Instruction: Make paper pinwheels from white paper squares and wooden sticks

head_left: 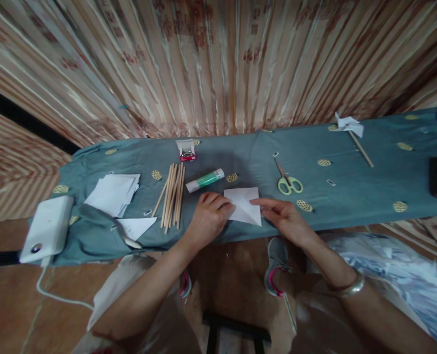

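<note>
Paper [245,202], one sheet, touches two hands [210,216]

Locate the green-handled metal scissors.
In the head view, the scissors lie right of centre on the teal cloth, beyond the right hand, right of the white paper sheet.

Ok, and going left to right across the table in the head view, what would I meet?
White cabled device, stack of white paper, wooden sticks, glue stick, held white paper, green-handled scissors, paper pinwheel on a stick.
</note>
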Tool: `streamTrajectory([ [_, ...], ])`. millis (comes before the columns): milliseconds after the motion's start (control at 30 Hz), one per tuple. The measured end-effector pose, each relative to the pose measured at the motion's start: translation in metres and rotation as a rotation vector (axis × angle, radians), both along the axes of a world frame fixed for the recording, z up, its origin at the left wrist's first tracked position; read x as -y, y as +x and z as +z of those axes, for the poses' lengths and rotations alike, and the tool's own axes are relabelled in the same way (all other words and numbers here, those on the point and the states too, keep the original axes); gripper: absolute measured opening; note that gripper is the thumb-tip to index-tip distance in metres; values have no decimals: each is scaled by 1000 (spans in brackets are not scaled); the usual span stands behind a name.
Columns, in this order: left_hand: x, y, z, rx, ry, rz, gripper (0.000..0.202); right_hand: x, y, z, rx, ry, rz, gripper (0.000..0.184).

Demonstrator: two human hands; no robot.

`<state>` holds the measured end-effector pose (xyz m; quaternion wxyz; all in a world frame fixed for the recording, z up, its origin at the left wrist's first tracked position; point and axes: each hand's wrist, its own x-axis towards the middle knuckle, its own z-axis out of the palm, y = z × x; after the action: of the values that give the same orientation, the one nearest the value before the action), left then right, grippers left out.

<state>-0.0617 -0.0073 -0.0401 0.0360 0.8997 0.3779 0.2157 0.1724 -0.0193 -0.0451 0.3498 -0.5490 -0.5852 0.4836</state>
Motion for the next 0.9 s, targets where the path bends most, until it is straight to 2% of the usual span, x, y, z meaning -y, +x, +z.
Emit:
streamTrajectory([
  [133,9,3,1,-50,20,-52,19,13,-6,-2,129,95,39,31],
  [333,14,0,1,-49,-16,-87,20,24,-3,4,418,432,76,28],
  [400,17,-2,1,-8,-31,-105,21,24,0,5,447,483,88,23],
  [500,22,-5,1,69,-67,-119,22,20,2,5,406,436,109,18],
  [667,27,-9,0,195,-233,-45,22,10,-1,-3,313,303,99,19],
  [800,26,-12,-3,296,-361,38,22,4,-6,-9,326,275,48,22],
  [900,25,-14,-1,299,-371,86,20,2,-9,-10,362,287,21,24],
])
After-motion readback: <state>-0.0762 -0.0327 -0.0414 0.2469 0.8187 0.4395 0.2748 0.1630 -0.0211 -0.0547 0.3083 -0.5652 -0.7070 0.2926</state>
